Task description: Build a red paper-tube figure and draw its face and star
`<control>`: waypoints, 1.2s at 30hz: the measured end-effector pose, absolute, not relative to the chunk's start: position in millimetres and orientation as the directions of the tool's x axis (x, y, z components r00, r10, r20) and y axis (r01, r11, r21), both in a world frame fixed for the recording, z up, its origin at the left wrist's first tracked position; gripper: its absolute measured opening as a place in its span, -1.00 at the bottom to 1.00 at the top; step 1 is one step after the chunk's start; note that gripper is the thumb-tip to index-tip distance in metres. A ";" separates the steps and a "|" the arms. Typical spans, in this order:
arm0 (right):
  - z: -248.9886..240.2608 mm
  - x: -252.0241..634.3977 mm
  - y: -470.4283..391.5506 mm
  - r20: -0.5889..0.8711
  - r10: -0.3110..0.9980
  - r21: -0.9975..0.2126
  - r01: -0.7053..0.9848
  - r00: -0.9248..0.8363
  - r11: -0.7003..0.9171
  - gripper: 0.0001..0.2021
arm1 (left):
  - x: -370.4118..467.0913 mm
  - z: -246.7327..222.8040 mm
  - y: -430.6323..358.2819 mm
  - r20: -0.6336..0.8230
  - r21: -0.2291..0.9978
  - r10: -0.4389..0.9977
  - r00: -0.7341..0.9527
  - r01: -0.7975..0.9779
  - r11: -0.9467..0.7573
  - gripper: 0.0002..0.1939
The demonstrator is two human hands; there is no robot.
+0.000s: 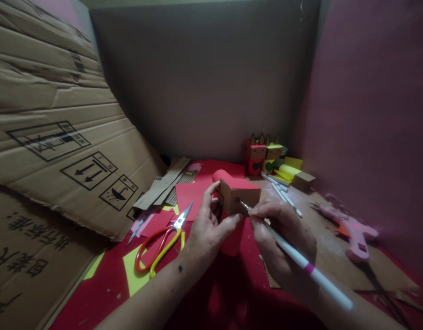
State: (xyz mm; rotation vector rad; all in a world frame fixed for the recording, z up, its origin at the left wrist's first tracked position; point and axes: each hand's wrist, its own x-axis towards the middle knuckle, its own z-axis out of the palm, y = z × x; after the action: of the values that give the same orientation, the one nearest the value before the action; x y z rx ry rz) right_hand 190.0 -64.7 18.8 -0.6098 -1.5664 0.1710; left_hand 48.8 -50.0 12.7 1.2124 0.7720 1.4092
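My left hand [209,227] is closed around a small folded cardboard piece [250,197] with a red top, thumb at its lower edge. Red paper hangs beneath the piece; how they join is hidden. A small dark circle is drawn on its brown face. My right hand [287,238] grips a white marker pen [321,280] with a purple band. The pen's tip touches or nearly touches the cardboard beside the circle. Left of my left hand lie scissors [160,250] with red and yellow handles, partly open.
A large cardboard box [77,101] leans in on the left. At the back stand red [255,158] and yellow [270,160] paper figures. More pens [286,199] and a pink glue gun [356,236] with a cable lie on the right. Red sheets [187,197] and cardboard strips [170,181] lie behind.
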 end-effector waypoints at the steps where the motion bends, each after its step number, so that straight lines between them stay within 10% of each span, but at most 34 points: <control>1: 18.9 190.0 -64.6 0.882 0.470 -0.458 0.272 0.023 0.846 -0.84 | 48.8 12.6 -49.9 0.256 0.928 0.962 0.091 -0.301 -0.219 -0.16; 36: 17.9 188.7 -65.2 0.892 0.452 -0.435 0.279 0.002 0.856 -0.85 | 49.7 13.4 -51.5 0.272 0.926 0.959 0.083 -0.295 -0.237 -0.18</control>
State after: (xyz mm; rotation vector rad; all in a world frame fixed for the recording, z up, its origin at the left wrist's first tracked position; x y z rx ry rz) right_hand 188.7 -65.2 17.9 -0.5883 -1.5927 0.1492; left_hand 49.7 -51.5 13.4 1.2296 0.7715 1.4229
